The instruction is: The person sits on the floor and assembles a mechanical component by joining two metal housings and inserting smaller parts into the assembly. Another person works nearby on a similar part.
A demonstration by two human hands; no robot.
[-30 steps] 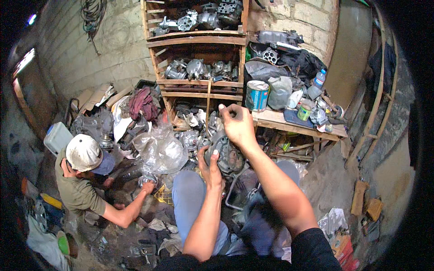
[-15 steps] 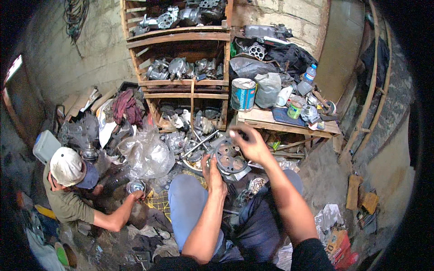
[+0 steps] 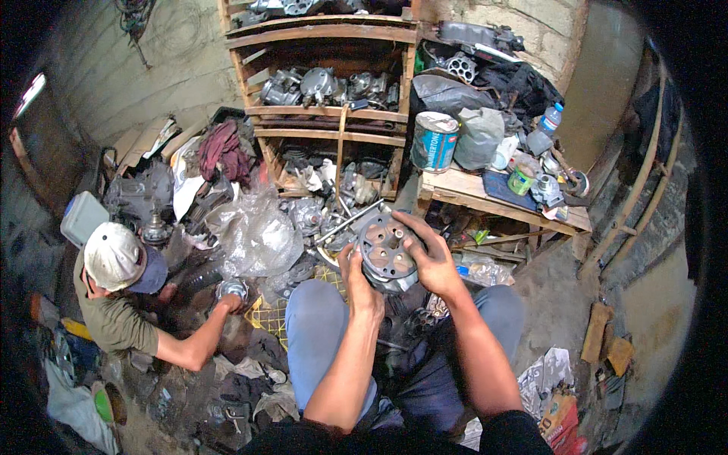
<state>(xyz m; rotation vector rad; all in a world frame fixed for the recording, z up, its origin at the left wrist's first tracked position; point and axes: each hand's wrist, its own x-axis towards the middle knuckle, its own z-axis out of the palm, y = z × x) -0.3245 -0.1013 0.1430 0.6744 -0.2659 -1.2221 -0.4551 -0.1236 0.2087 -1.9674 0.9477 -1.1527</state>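
Above my knees I hold a round metal compressor cylinder block (image 3: 385, 260), its flat face with several round recesses turned up toward me. My left hand (image 3: 362, 287) is closed on its left side, with the thumb along the rim. On the opposite side my right hand (image 3: 434, 264) grips it, fingers at the far edge and thumb near the face. A small pin-like piece (image 3: 399, 233) stands on the face close to the right thumb. The underside of the block is mostly hidden.
At left a co-worker in a cap (image 3: 114, 258) holds a round metal part (image 3: 231, 290). Wooden shelves (image 3: 326, 112) with compressors stand ahead. A low wooden table (image 3: 485, 193) carries a paint can (image 3: 434, 142) and bottle. Clear plastic (image 3: 262, 231) and a yellow crate (image 3: 271, 318) lie by my left knee.
My right hand, raised and blurred above the block before, has come down and now grips its right side. The view has shifted, so the shelves sit higher and farther right.
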